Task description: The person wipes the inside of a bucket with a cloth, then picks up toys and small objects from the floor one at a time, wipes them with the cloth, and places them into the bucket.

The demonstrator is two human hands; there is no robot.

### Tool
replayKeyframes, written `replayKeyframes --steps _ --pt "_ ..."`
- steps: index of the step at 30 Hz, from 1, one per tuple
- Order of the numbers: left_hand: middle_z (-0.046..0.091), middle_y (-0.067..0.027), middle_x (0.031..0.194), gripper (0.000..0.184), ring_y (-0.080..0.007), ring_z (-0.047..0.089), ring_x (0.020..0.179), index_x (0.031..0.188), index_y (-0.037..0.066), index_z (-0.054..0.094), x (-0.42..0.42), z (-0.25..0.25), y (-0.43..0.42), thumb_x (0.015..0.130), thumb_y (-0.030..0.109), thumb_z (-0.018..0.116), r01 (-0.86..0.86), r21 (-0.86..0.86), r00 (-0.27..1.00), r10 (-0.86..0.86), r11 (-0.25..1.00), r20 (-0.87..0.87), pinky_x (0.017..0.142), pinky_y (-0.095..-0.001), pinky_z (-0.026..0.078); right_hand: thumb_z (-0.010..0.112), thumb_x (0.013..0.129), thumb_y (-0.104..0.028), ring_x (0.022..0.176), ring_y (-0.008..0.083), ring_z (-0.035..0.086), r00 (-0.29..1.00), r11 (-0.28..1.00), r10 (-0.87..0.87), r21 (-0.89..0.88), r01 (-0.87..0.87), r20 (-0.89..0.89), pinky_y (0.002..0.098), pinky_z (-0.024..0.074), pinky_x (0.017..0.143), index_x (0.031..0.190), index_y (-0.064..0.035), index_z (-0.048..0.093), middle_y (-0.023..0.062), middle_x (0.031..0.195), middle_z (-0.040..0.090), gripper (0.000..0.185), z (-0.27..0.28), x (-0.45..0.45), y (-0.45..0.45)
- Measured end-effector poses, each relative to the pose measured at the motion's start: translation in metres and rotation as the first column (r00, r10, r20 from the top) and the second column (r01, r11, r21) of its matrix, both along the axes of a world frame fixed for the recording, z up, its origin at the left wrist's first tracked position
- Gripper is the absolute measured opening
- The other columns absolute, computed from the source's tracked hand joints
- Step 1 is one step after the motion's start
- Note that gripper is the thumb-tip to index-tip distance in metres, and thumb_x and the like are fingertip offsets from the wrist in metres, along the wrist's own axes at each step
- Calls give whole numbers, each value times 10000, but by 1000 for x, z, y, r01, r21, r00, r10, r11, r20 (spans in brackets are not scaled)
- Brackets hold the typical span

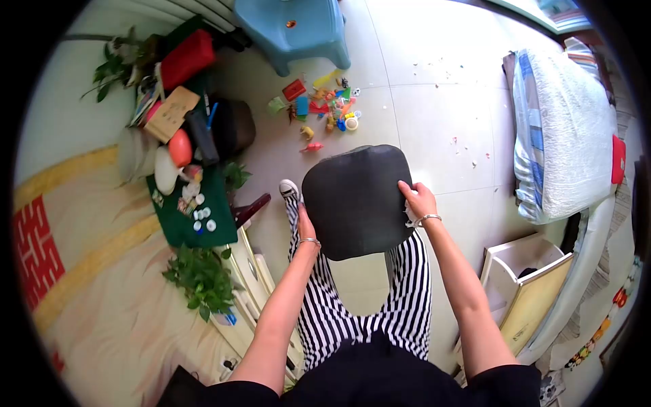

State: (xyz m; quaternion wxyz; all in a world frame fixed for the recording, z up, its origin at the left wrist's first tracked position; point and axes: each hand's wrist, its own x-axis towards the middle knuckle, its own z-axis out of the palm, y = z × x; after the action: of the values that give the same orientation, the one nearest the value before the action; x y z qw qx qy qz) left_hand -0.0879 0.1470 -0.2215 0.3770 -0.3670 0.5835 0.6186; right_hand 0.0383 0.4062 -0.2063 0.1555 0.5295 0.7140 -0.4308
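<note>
- Pale floor tiles fill the middle of the room I watch remotely, small scraps scattered toward the far right.
- Ahead, I see colourful toys heaped on them, near a blue chair.
- Along the right stands a bed-like piece with a white cover; nearer is an open pale box.
- To the left, a green cloth bears small white pieces, a leafy plant just beside it.
- Between both hands, before the striped trousers, I find a dark pad.
- Left hand: against the pad's left edge; I cannot tell its finger closure.
- Right hand: clamped on the right edge, crumpled white material beneath.
</note>
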Motion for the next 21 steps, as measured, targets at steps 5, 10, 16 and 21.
replayKeyframes --steps 5,10,16,21 --pt "538 -96 1202 598 -223 555 1031 1212 36 496 -28 -186 -27 889 516 342 -18 -166 997 29 986 66 893 -307 436 621 701 -581 787 287 618 996 992 -60 -103 66 64 341 469 710 905 20 599 187 835 634 635 -157 -26 -15" --pt "544 -118 1192 700 -236 541 1037 1213 -10 498 -14 -310 -62 853 578 382 109 -329 982 -50 938 181 882 -303 418 727 635 -507 804 225 611 984 936 -152 -307 174 95 305 473 737 986 42 578 155 883 635 669 -284 8 -48" --pt "531 -203 1187 751 -314 513 1076 1173 -46 514 36 -385 -121 852 610 340 451 -520 891 -332 725 309 921 -326 380 786 640 -333 826 194 605 892 730 -370 -514 451 259 286 486 743 1051 79 523 145 935 625 639 -360 94 -125" --pt "537 -226 1166 716 -327 497 1101 1164 -35 525 79 -398 -164 887 563 246 663 -535 749 -463 524 474 946 -334 360 811 615 -223 859 177 596 860 704 -271 -521 483 432 281 478 753 1052 51 518 126 960 614 593 -353 124 -164"
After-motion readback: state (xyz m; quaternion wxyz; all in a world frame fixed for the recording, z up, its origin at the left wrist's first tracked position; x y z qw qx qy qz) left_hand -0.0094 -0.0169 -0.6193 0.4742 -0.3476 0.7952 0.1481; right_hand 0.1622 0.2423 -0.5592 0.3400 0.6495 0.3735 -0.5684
